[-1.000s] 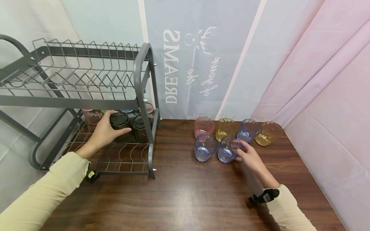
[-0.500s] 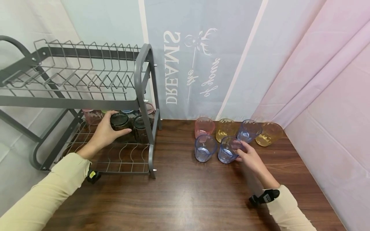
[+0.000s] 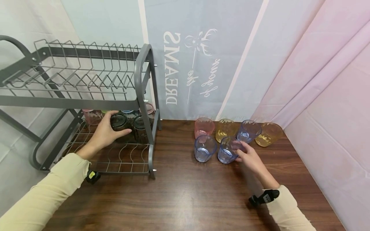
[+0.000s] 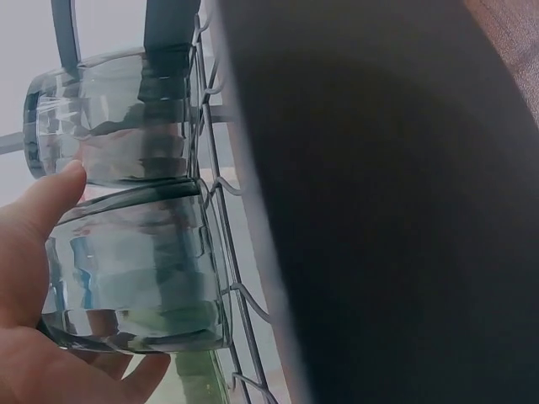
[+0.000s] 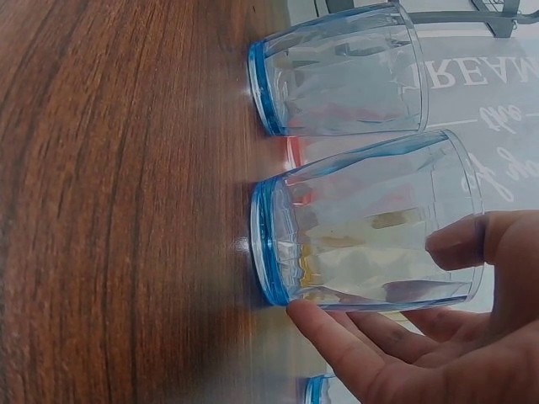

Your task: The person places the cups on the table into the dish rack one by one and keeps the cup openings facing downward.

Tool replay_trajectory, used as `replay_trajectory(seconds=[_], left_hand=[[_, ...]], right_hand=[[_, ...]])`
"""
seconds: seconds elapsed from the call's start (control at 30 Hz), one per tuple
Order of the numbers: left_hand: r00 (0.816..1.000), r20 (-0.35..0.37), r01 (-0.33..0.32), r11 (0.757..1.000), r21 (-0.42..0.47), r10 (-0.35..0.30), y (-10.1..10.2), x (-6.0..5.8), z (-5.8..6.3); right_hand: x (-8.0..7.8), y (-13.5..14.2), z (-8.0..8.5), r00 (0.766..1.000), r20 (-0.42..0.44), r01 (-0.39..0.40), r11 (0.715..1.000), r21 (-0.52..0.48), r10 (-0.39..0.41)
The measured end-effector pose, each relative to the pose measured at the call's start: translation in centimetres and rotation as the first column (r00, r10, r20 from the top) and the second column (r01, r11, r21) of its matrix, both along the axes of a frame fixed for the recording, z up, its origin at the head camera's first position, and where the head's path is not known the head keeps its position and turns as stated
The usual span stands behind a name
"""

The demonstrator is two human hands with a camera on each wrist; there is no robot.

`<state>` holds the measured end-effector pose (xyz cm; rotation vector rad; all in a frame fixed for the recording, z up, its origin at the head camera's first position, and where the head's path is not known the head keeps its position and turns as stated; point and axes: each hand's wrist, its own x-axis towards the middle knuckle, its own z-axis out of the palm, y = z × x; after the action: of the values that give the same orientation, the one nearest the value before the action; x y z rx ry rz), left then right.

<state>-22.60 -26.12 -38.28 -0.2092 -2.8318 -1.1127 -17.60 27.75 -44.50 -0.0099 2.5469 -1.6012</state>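
Observation:
On the lower shelf of the rack, my left hand (image 3: pixel 103 132) grips a dark grey glass tumbler (image 3: pixel 119 121), thumb on one side and fingers round the other. The tumbler (image 4: pixel 135 269) stands upside down, its rim at the wires. A second dark tumbler (image 3: pixel 141 128) is right beside it. Over on the table, my right hand (image 3: pixel 251 158) holds a clear blue tumbler (image 3: pixel 227 153) by its side. In the right wrist view, the thumb lies near the rim and the fingers run along the wall of this upright tumbler (image 5: pixel 362 227).
Left of the blue tumbler stands another blue one (image 3: pixel 203 150). Behind are a pink tumbler (image 3: pixel 204 127), two yellow ones and a blue one (image 3: pixel 248 131). The grey two-tier rack (image 3: pixel 141 83) has an upper basket above my left hand. More coloured tumblers sit at the shelf's back.

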Motion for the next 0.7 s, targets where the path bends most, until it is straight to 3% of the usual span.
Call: replay_trajectory(seconds=[0.7], left_hand=[[1.000, -0.002, -0.006, 1.000, -0.009, 0.006, -0.34, 0.18, -0.01]], right_hand=[[0.00, -0.01, -0.01, 1.000, 0.009, 0.001, 1.000, -0.014, -0.001]])
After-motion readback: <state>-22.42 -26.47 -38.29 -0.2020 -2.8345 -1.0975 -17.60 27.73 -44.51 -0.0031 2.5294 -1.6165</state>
